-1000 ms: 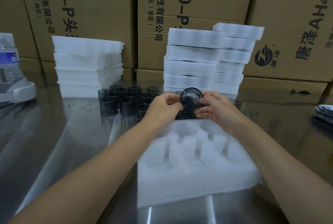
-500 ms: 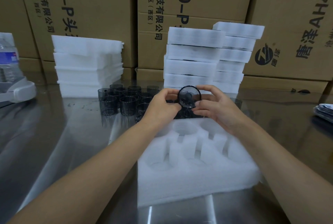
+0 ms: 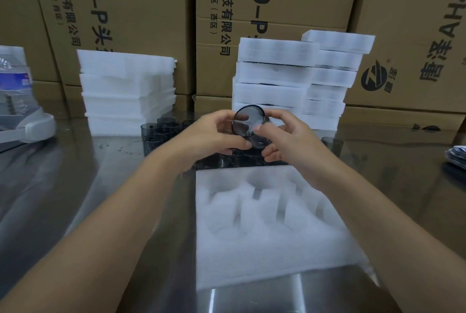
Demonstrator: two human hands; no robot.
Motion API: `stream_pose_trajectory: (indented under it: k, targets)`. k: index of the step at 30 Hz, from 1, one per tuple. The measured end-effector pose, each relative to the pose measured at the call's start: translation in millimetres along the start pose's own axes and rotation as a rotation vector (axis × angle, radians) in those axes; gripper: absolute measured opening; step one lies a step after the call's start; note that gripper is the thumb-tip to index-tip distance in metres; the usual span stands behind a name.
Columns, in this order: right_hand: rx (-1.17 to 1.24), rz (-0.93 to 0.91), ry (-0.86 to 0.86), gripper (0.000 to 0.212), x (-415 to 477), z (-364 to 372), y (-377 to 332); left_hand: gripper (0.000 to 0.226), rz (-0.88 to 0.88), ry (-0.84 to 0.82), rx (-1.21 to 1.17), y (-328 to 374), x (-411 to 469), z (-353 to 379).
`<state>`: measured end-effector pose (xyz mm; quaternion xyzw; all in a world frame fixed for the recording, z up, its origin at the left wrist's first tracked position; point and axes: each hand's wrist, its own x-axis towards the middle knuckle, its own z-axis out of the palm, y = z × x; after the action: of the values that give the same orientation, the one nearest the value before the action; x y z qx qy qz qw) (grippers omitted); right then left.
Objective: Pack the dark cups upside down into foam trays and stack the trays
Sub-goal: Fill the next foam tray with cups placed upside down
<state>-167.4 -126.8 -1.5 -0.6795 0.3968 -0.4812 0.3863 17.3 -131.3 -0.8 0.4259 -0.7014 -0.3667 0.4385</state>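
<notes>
Both hands hold one dark translucent cup (image 3: 248, 122) above the table, its round end turned toward me. My left hand (image 3: 214, 133) grips its left side with curled fingers. On the right side, my right hand (image 3: 285, 136) pinches it with thumb and fingertips. Just below lies a white foam tray (image 3: 272, 257) with several round pockets, all without cups. Several more dark cups (image 3: 157, 133) stand on the table behind the hands; some are hidden by them. Filled foam trays are stacked in two piles (image 3: 274, 73) at the back.
A pile of foam sheets (image 3: 128, 90) stands at the back left. Cardboard boxes (image 3: 141, 10) wall off the rear. A water bottle (image 3: 15, 85) sits in a white holder at far left. One lone cup (image 3: 332, 145) stands at right, and papers (image 3: 456, 157) lie at the right edge.
The two hands have lifted the cup a little and turned it, so its round end now faces me more squarely.
</notes>
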Motion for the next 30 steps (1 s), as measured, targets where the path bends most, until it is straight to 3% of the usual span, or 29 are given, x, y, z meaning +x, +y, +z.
stream_pose_trajectory:
  k: [5, 12, 16, 22, 30]
  targets:
    - [0.076, 0.098, -0.100, 0.017, -4.9, 9.5, 4.1, 0.049, -0.136, -0.227, -0.089, -1.9, -11.6, -25.6]
    - [-0.020, 0.137, -0.298, 0.022, -12.8, 18.7, 5.1, 0.059, -0.347, -0.255, 0.043, -4.6, -21.0, -43.4]
    - [-0.086, 0.102, -0.275, 0.025, -13.4, 18.8, 5.4, 0.055, -0.366, -0.241, 0.093, -3.7, -19.7, -42.2]
    - [-0.081, 0.089, -0.305, 0.025, -12.8, 18.4, 9.2, 0.022, -0.386, -0.190, 0.131, -2.3, -18.3, -38.8]
    - [-0.180, 0.012, -0.310, 0.016, -11.5, 20.1, 12.5, 0.031, -0.394, -0.178, 0.176, -4.5, -17.7, -42.8]
